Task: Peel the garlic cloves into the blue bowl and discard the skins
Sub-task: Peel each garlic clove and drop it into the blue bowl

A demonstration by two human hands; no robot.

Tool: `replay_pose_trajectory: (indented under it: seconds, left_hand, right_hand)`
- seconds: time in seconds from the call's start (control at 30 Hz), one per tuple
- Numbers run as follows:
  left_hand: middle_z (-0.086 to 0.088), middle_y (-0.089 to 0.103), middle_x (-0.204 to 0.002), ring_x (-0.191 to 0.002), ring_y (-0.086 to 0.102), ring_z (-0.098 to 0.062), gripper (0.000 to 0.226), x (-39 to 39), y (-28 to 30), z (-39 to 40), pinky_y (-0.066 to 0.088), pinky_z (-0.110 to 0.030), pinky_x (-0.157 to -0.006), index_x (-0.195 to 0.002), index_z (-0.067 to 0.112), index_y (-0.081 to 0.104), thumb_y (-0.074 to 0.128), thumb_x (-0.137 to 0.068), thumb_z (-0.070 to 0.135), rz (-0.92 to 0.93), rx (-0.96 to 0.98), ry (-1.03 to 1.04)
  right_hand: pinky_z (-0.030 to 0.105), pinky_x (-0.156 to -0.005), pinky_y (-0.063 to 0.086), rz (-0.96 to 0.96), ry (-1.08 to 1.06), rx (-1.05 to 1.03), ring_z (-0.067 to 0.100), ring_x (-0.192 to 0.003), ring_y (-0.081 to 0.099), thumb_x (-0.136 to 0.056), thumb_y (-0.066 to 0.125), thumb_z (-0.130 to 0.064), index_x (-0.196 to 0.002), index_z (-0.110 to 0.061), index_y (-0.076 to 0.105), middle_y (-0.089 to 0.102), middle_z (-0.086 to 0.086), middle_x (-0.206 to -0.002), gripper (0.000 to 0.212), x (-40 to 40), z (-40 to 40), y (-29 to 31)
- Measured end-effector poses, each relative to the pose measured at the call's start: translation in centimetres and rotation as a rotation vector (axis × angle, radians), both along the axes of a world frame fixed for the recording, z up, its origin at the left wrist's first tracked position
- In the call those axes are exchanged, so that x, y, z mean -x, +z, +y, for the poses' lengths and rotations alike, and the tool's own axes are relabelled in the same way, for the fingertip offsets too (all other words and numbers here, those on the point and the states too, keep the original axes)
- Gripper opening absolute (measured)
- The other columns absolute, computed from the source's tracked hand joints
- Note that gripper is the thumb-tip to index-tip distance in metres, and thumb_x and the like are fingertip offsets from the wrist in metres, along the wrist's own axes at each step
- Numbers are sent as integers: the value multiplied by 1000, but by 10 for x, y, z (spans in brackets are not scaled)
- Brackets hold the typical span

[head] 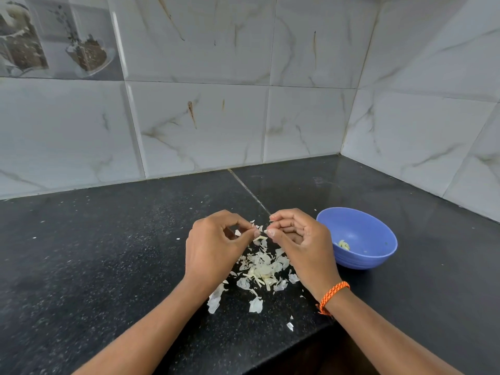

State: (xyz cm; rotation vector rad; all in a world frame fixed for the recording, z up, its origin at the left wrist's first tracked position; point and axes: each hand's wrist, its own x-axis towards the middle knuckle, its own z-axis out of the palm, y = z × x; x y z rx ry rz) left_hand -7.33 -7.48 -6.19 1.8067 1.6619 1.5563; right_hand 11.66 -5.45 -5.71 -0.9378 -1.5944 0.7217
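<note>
My left hand [216, 244] and my right hand [300, 239] meet fingertip to fingertip above the counter and pinch a small garlic clove [260, 231] with bits of skin hanging from it. Most of the clove is hidden by the fingers. Right below the hands lies a loose heap of pale garlic skins [261, 269]. The blue bowl [378, 234] stands just right of my right hand and holds a few peeled cloves [344, 244].
The black speckled counter [108, 253] runs into a corner of white marbled wall tiles [205, 125]. Its front edge drops away at the lower right. Stray skin flakes [290, 326] lie near that edge. An orange cord bracelet [331, 296] is on the right wrist.
</note>
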Motion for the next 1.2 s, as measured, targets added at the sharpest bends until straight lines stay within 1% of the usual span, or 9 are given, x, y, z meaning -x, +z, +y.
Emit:
replay_pose_trajectory:
  seconds: [0.1, 0.17, 0.27, 0.43, 0.53, 0.6, 0.77, 0.93, 1.2]
  left_hand:
    - [25, 74, -86, -71, 68, -6, 16, -1, -1, 2, 54, -35, -62, -82, 39, 80, 79, -95, 48, 55, -12, -6]
    - [25, 75, -92, -81, 70, -6, 6, 0, 0, 3, 54, -30, -69, -94, 37, 83, 78, -98, 36, 64, -17, -74]
    - [20, 79, -98, -87, 74, -9, 13, -1, 2, -1, 59, -29, -81, -104, 33, 83, 83, -95, 24, -5, 29, -194]
    - [9, 81, -88, -80, 76, -16, 8, -4, 3, -4, 62, -35, -76, -94, 27, 84, 90, -88, 27, -128, 65, -289]
    - [3, 80, -83, -77, 76, -18, 9, -4, 3, -3, 60, -28, -72, -88, 20, 83, 91, -86, 23, -181, 68, -299]
    - [-1, 80, -82, -77, 77, -21, 8, -5, 2, -2, 60, -26, -73, -88, 16, 82, 90, -87, 17, -222, 95, -323]
    - [-5, 81, -81, -76, 79, -21, 1, -3, 0, 0, 64, -33, -77, -93, 13, 82, 83, -93, 11, -230, 119, -343]
    - [-4, 81, -81, -77, 80, -21, 15, -2, 0, 2, 68, -40, -79, -95, 12, 85, 73, -103, 13, -189, 73, -325]
    - [-3, 82, -83, -79, 81, -20, 9, -4, -1, 2, 68, -43, -82, -99, 15, 85, 77, -99, 13, -199, 80, -320]
  right_hand:
    - [37, -82, 66, 31, 14, -2, 15, -91, 78, -95, 78, -8, -109, -21, 77, 80, -6, -92, 19, -4, -1, -3]
    - [38, -80, 66, 59, 20, 1, 16, -90, 78, -96, 77, -7, -111, -20, 76, 81, -4, -92, 20, -5, -1, -4]
    - [39, -84, 65, 124, 54, 27, 20, -95, 78, -94, 78, -6, -117, -18, 72, 81, 1, -94, 27, -4, 0, -5]
    - [34, -86, 62, 288, 158, 142, 29, -94, 76, -90, 80, -1, -124, -16, 66, 80, 13, -97, 39, -1, -1, -3]
    - [30, -84, 60, 347, 212, 206, 25, -92, 76, -92, 78, -1, -127, -15, 64, 79, 15, -98, 41, 3, -3, -4]
    - [33, -86, 59, 326, 219, 195, 27, -93, 75, -94, 76, -2, -126, -17, 65, 79, 15, -99, 37, 4, -3, -7]
    - [35, -89, 61, 184, 198, 50, 24, -98, 74, -96, 72, 1, -124, -17, 69, 77, 7, -103, 33, 4, -6, -9]
    - [33, -90, 62, 87, 126, -38, 22, -105, 74, -95, 75, -1, -120, -22, 72, 76, -3, -103, 33, 6, -7, -11]
    - [32, -86, 63, 1, 79, -146, 21, -102, 75, -94, 76, -1, -123, -22, 71, 76, -7, -103, 36, 5, -6, -8]
